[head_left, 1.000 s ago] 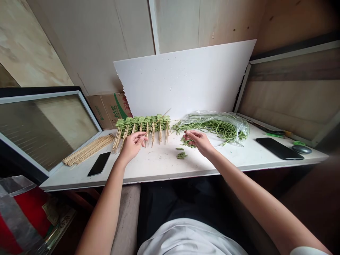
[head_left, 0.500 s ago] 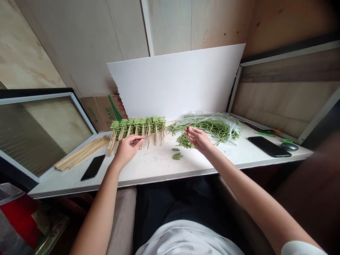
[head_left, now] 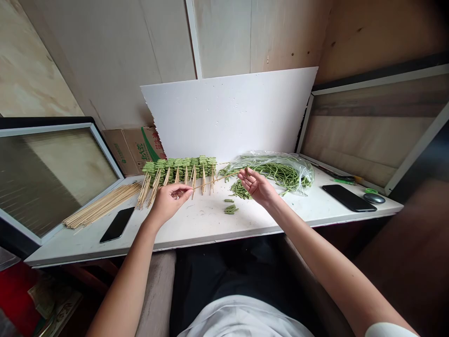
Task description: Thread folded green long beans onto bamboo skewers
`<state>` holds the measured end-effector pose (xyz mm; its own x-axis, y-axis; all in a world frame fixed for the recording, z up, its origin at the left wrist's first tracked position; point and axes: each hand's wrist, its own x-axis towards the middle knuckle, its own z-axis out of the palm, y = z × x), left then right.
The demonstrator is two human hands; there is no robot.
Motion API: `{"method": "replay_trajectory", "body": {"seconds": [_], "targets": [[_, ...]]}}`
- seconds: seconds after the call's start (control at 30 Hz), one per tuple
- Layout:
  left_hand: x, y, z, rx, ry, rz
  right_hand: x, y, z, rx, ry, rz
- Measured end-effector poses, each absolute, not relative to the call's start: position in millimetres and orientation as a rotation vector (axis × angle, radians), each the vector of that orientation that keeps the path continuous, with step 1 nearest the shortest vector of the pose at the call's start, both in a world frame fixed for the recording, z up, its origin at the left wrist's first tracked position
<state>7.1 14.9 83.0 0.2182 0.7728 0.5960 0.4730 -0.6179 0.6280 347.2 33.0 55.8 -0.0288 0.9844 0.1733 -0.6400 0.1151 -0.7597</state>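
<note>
My left hand is shut on a thin bamboo skewer, which runs right across the table towards my right hand. The left fingers are close to a row of green long-bean pieces threaded on skewers, lying side by side with the bare skewer ends pointing towards me. My right hand is raised palm-up, its fingers curled near the skewer tip. Whether it holds a small piece is hidden. Beneath it lies a heap of cut beans, with a few more pieces nearer the front.
A clear plastic bag of long beans lies behind my right hand. A loose bundle of skewers and a phone are on the left of the white table. Another phone, a computer mouse and scissors are on the right.
The skewer in my left hand now reaches over towards my right hand. The whole scene has slid left and down in the view as my head moved.
</note>
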Motion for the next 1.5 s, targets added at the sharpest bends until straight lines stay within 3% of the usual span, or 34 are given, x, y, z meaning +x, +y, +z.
{"method": "replay_trajectory", "body": {"seconds": [1.5], "targets": [[11,16,78,2.268,1.182,1.378,335,26,53,-0.554,-0.886,1.339]]}}
